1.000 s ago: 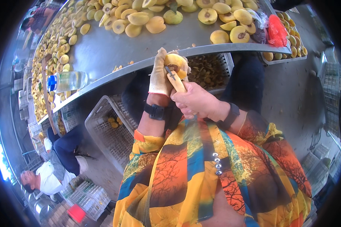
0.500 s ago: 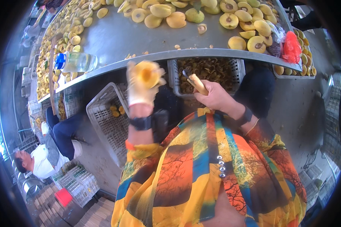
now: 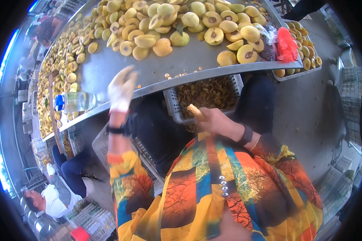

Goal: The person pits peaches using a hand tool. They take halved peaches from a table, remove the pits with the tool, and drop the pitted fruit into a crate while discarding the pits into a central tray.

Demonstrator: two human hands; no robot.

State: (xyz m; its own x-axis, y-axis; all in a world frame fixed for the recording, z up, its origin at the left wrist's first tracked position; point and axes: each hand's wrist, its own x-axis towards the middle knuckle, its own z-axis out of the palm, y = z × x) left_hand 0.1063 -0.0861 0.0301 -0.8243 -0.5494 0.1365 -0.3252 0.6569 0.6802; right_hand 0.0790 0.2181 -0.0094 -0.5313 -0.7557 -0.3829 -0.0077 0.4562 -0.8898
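My left hand (image 3: 122,89), in a whitish glove, is over the near edge of the metal table (image 3: 149,69). Its fingers look stretched out, though motion blurs them, and no fruit shows in it. Lower and to the right, my right hand (image 3: 216,121) is bare and closed around a wooden-handled tool (image 3: 197,112); its working end cannot be made out. Beyond my hands lie many halved yellow stone fruits (image 3: 214,36), likely peaches, some with the pit cavity showing. Below the table edge, between my knees, a white crate (image 3: 173,105) holds brownish scraps (image 3: 205,91).
A clear bottle (image 3: 78,101) with a blue cap lies near the table's left edge. A red plastic bag (image 3: 286,45) sits at the right corner, beside a crate of fruit (image 3: 305,52). Another crate (image 3: 101,144) stands by my left leg. A person in white (image 3: 59,201) is at lower left.
My left hand has moved left over the table edge; the fruit half it held no longer shows in it. My right hand keeps hold of the tool. The whole view has shifted.
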